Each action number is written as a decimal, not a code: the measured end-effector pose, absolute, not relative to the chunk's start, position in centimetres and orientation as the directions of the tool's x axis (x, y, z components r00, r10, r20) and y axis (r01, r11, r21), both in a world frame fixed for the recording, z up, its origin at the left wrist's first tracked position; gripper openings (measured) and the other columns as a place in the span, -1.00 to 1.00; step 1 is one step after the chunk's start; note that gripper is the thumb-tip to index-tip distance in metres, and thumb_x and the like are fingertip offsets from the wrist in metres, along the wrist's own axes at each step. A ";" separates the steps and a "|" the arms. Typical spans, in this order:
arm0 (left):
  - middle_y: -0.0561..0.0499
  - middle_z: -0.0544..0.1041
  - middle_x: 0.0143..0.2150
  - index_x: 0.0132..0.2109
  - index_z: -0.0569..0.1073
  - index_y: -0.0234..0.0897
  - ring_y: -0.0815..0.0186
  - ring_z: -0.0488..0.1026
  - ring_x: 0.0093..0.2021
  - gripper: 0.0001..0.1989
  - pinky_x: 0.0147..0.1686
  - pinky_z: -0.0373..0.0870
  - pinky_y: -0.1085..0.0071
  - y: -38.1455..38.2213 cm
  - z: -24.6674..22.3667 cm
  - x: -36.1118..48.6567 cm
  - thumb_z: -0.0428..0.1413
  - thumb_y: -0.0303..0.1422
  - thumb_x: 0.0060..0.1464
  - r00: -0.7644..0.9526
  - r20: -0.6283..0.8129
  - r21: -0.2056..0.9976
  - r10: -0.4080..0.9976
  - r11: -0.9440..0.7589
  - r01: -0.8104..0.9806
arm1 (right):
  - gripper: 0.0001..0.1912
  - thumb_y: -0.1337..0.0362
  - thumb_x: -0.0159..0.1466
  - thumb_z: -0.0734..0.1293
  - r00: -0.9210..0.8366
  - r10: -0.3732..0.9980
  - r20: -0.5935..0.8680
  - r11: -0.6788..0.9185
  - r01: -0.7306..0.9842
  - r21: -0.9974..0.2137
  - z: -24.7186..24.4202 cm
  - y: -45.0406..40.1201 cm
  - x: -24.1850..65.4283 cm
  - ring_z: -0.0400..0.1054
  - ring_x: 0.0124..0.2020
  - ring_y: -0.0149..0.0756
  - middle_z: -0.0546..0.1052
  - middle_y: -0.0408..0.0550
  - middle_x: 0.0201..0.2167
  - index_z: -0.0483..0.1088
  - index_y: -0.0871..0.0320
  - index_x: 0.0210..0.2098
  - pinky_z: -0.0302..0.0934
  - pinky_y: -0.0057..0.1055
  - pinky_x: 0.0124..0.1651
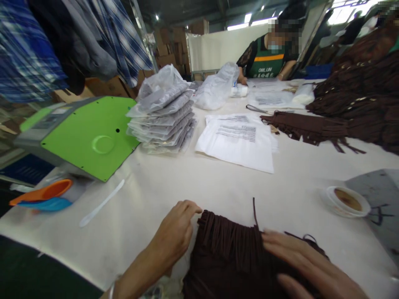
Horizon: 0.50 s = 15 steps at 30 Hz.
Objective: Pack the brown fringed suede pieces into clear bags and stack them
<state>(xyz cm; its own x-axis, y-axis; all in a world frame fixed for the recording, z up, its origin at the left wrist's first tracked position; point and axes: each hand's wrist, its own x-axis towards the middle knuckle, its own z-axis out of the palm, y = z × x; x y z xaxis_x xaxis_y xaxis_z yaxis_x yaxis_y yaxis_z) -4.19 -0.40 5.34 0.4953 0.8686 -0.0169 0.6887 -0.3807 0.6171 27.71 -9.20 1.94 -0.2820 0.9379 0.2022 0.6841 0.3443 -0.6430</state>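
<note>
A dark brown fringed piece [230,265], leather-like or suede-like, lies on the table right in front of me. I cannot tell whether it is a bag or a garment. At its far left corner my left hand [176,230] has its fingers closed in a pinch on the edge. My right hand [307,259] lies over its right side with the fingers stretched out, touching the fringe. One thin strand [254,214] sticks up beside the right fingertips. The lower part of the piece runs out of the picture.
Bagged goods [165,116] are stacked beyond my left hand, beside a green machine [93,137]. Printed white bags [237,141] lie ahead. A white strip [101,203], orange scoop [57,189] and round tub [347,202] stand around. Brown fringed pieces [358,95] pile right. A co-worker [268,58] works opposite.
</note>
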 end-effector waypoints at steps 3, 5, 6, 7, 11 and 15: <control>-0.08 0.44 -0.15 -0.08 0.37 -0.26 0.17 0.33 -0.09 -0.61 0.02 0.31 0.18 -0.3 3.4 -3.2 -0.16 -0.63 0.00 0.496 -0.037 0.467 0.867 -0.424 0.776 | -0.45 0.10 0.25 0.33 -0.372 0.903 0.217 0.429 0.735 -0.526 3.5 -8.4 25.0 0.29 0.17 -0.07 0.33 -0.10 0.22 0.26 -0.10 0.22 0.25 -0.16 0.18; -0.06 0.43 -0.14 -0.07 0.36 -0.25 0.18 0.32 -0.08 -0.62 0.04 0.29 0.18 -1.2 2.8 -2.7 -0.16 -0.64 0.04 0.494 -0.028 0.436 0.869 -0.434 0.789 | -0.54 0.11 0.24 0.36 -0.518 0.832 0.201 0.536 0.654 -0.533 4.2 -8.6 23.8 0.34 0.13 -0.14 0.45 -0.12 0.12 0.37 -0.10 0.13 0.28 -0.24 0.16; -0.06 0.43 -0.12 -0.05 0.35 -0.24 0.18 0.32 -0.07 -0.61 0.06 0.28 0.18 -1.8 2.6 -2.4 -0.16 -0.65 0.04 0.494 -0.016 0.430 0.869 -0.440 0.788 | -0.60 0.12 0.24 0.37 -0.568 0.799 0.197 0.569 0.606 -0.557 4.6 -8.9 23.5 0.38 0.10 -0.17 0.50 -0.14 0.06 0.42 -0.11 0.07 0.29 -0.29 0.15; -0.05 0.43 -0.09 -0.03 0.35 -0.22 0.18 0.32 -0.06 -0.58 0.07 0.27 0.18 -2.4 2.4 -2.1 -0.16 -0.66 0.03 0.500 -0.004 0.427 0.866 -0.451 0.784 | -0.67 0.14 0.24 0.36 -0.582 0.789 0.196 0.571 0.578 -0.582 5.0 -9.1 23.4 0.41 0.06 -0.21 0.55 -0.15 0.00 0.47 -0.10 0.01 0.31 -0.35 0.14; -0.05 0.44 -0.08 0.03 0.32 -0.21 0.18 0.33 -0.06 -0.52 0.03 0.28 0.21 -4.2 2.6 -1.3 -0.18 -0.68 0.03 0.558 0.009 0.453 0.830 -0.501 0.738 | -0.77 0.14 0.33 0.23 -0.274 0.958 0.085 0.263 0.721 -0.641 6.8 -7.7 24.5 0.51 -0.18 -0.29 0.62 -0.15 -0.20 0.52 0.00 -0.22 0.40 -0.45 -0.12; 0.04 0.49 -0.19 -0.06 0.38 -0.14 0.25 0.40 -0.21 -0.63 -0.18 0.30 0.37 -5.7 5.2 -2.0 -0.10 -0.61 0.07 0.672 -0.121 0.517 0.730 -0.531 0.671 | -0.73 0.15 0.33 0.16 -0.044 0.992 -0.114 -0.016 0.877 -0.480 6.7 -2.4 25.7 0.45 -0.30 -0.24 0.58 -0.08 -0.34 0.45 0.10 -0.30 0.24 -0.35 -0.22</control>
